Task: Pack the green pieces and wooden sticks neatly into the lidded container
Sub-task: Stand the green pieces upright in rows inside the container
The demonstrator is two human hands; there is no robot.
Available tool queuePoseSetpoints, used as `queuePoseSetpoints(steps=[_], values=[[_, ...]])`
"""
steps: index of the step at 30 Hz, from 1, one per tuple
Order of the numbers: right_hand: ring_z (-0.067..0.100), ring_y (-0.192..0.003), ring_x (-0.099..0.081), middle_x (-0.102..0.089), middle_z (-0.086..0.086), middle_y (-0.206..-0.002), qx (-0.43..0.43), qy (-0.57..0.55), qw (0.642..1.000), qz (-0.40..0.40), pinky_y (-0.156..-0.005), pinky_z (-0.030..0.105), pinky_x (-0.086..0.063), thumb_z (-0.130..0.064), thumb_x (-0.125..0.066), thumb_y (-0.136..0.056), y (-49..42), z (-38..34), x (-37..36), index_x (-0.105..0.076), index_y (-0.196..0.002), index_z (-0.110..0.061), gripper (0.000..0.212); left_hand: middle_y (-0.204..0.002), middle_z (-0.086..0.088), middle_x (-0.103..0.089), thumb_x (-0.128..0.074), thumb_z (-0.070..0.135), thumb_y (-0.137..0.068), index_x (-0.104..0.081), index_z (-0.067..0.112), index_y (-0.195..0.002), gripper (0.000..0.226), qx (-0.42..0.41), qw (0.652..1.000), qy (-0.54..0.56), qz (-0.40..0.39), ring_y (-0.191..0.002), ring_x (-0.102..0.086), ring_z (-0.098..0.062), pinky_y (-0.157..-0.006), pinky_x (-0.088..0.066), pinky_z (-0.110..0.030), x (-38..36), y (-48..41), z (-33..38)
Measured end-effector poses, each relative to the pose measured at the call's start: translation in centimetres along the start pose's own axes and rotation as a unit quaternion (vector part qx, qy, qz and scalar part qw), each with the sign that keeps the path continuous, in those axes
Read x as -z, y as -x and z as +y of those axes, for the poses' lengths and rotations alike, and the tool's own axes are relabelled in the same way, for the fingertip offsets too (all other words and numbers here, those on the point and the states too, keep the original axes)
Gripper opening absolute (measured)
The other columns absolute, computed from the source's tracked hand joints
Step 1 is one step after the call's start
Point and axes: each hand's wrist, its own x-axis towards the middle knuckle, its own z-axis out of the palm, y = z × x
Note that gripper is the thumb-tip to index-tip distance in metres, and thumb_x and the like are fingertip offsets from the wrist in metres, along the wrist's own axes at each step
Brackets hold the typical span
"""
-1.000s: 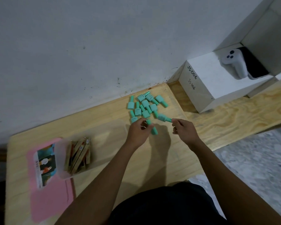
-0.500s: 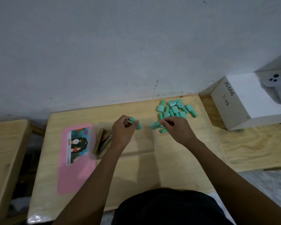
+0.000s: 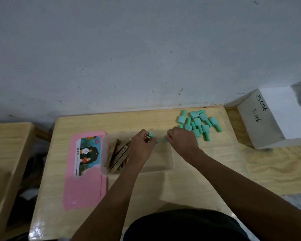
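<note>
A clear plastic container (image 3: 163,164) sits mid-table on the pale wooden table (image 3: 146,192), with a bundle of wooden sticks (image 3: 117,154) leaning at its left end. Both hands hover over its far rim. The left hand (image 3: 141,146) is curled, fingertips pinching a green piece (image 3: 151,135) above the tub, and its wrist covers part of the sticks. The right hand (image 3: 182,141) is closed too, holding another green piece (image 3: 165,139) whose tip shows just left of its knuckles; how firmly it grips cannot be told.

The loose pile of green pieces (image 3: 198,123) lies at the far right of the table, just beyond the right hand, which hides a few of the nearest ones. A pink lid (image 3: 83,192) with a printed label lies flat, touching the container's left side. To the right, on a lower wooden surface, stands a white box (image 3: 281,119) with handwriting on its side. A grey, speckled wall (image 3: 146,49) runs along the table's far edge, and another wooden surface (image 3: 5,153) sits to the left.
</note>
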Motion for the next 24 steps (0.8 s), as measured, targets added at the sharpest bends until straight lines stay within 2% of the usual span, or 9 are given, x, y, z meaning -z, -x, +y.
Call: queuePoseSetpoints(steps=[3,5,8,10,17,20,24], values=[[0.022,-0.074,-0.062,-0.063,0.001,-0.086,0.015,0.022,1.000,0.011,-0.057,0.033,-0.049,-0.034,-0.048,-0.096,0.0,0.1,-0.6,-0.066,-0.087,-0.016,0.027,-0.072,0.000,-0.067,-0.074,0.025,-0.078,-0.065,0.014,-0.081,0.015,-0.003,1.000,-0.017,-0.008,-0.063,-0.062,-0.016,-0.062,-0.052,-0.031,-1.1,-0.4,-0.5],[0.021,-0.065,-0.062,-0.063,0.000,-0.077,0.026,0.054,0.998,0.016,-0.049,0.029,-0.043,-0.031,-0.058,-0.091,0.1,0.1,-0.8,-0.068,-0.078,-0.017,0.021,-0.075,-0.002,-0.069,-0.074,0.025,-0.077,-0.066,0.014,-0.082,0.014,-0.010,0.999,-0.029,-0.008,-0.065,-0.064,-0.017,-0.063,-0.055,-0.034,-1.7,-0.5,-0.7],[0.020,-0.050,-0.056,-0.058,-0.001,-0.060,0.034,0.088,0.994,0.047,-0.042,0.024,-0.035,-0.028,-0.075,-0.077,0.0,0.4,-1.1,-0.066,-0.062,-0.018,0.020,-0.080,-0.005,-0.070,-0.073,0.024,-0.078,-0.067,0.013,-0.083,0.013,-0.018,0.999,-0.050,-0.012,-0.071,-0.065,-0.020,-0.065,-0.054,-0.034,-2.4,-0.6,-1.0],[0.020,-0.048,-0.055,-0.057,-0.001,-0.059,0.044,0.086,0.993,0.071,-0.041,0.024,-0.037,-0.029,-0.075,-0.076,0.0,0.7,-1.3,-0.066,-0.060,-0.018,0.022,-0.082,-0.007,-0.070,-0.073,0.022,-0.078,-0.068,0.012,-0.083,0.012,-0.019,0.998,-0.058,-0.014,-0.075,-0.065,-0.022,-0.065,-0.053,-0.035,-2.9,-0.6,-1.3],[0.018,-0.061,-0.062,-0.068,-0.002,-0.075,0.035,0.041,0.992,0.111,-0.048,0.024,-0.036,-0.040,-0.068,-0.084,0.5,1.6,-1.7,-0.075,-0.079,-0.021,0.021,-0.093,-0.008,-0.069,-0.070,0.018,-0.080,-0.069,0.011,-0.096,0.017,-0.026,0.997,-0.071,0.006,-0.082,-0.064,-0.023,-0.067,-0.045,-0.026,-3.8,-0.6,-1.3],[0.019,-0.069,-0.065,-0.070,-0.001,-0.083,0.020,-0.011,0.992,0.122,-0.052,0.027,-0.042,-0.039,-0.065,-0.086,0.6,1.8,-2.0,-0.076,-0.088,-0.020,0.022,-0.095,-0.005,-0.069,-0.069,0.021,-0.082,-0.069,0.013,-0.100,0.020,-0.030,0.996,-0.078,0.017,-0.084,-0.064,-0.019,-0.067,-0.038,-0.022,-4.0,-0.5,-1.4],[0.019,-0.072,-0.067,-0.071,-0.001,-0.086,0.008,-0.048,0.991,0.125,-0.054,0.029,-0.046,-0.038,-0.067,-0.086,0.6,1.8,-2.1,-0.077,-0.092,-0.019,0.022,-0.095,-0.004,-0.069,-0.071,0.020,-0.080,-0.070,0.013,-0.100,0.021,-0.023,0.997,-0.061,0.030,-0.084,-0.065,-0.019,-0.068,-0.043,-0.022,-4.4,-0.3,-1.3]])
